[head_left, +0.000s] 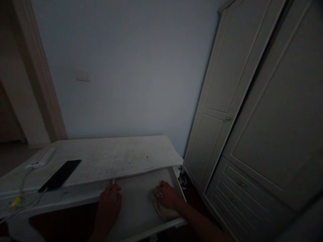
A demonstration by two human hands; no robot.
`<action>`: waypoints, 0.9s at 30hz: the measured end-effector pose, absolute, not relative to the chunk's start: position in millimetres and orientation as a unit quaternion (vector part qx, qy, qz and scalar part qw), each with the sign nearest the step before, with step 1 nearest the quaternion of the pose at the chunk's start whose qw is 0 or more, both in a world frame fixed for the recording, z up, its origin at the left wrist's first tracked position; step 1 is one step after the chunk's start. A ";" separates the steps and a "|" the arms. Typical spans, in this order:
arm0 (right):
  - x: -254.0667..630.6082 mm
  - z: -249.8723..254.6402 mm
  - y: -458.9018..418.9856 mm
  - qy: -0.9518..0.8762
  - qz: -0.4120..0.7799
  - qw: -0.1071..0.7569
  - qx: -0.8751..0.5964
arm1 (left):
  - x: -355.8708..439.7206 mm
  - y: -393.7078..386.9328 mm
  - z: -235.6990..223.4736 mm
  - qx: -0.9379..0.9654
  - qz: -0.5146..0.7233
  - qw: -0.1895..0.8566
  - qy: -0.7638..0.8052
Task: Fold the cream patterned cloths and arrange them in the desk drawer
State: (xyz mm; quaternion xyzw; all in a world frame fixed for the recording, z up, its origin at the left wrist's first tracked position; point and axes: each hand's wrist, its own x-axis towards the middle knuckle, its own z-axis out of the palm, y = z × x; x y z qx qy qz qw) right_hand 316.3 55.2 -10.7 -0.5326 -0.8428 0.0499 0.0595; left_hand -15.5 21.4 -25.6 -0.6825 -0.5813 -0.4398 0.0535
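Observation:
A white drawer (137, 198) is pulled out from a white desk (121, 151). My right hand (167, 195) is inside it, closed on a pale, crumpled cloth (166, 212) pressed against the drawer's bottom. Part of the cloth hangs out below the hand toward the drawer's front. My left hand (109, 203) is at the drawer's left side wall, fingers curled over its edge close to the desk front. The dim light blurs the finger detail.
A black phone (60, 175) with a cable lies at the desk's front left, near a white device (41, 158) with its own cord. A yellow piece (15, 201) sits by the cords. White wardrobes (219, 101) stand to the right, and dark items (182, 179) lie beside the desk.

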 end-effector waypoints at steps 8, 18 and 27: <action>277.6 -3.0 88.9 -0.804 0.044 0.101 -0.584 | -15.7 22.4 -26.5 -0.696 -0.398 0.094 -0.590; 162.9 -20.9 77.6 -0.878 0.020 0.117 -0.464 | -18.9 17.6 -24.2 -0.762 -0.264 0.169 -0.567; 141.9 -40.5 67.2 -0.932 -0.001 0.086 -0.351 | -14.0 15.0 -20.9 -0.766 -0.187 0.223 -0.573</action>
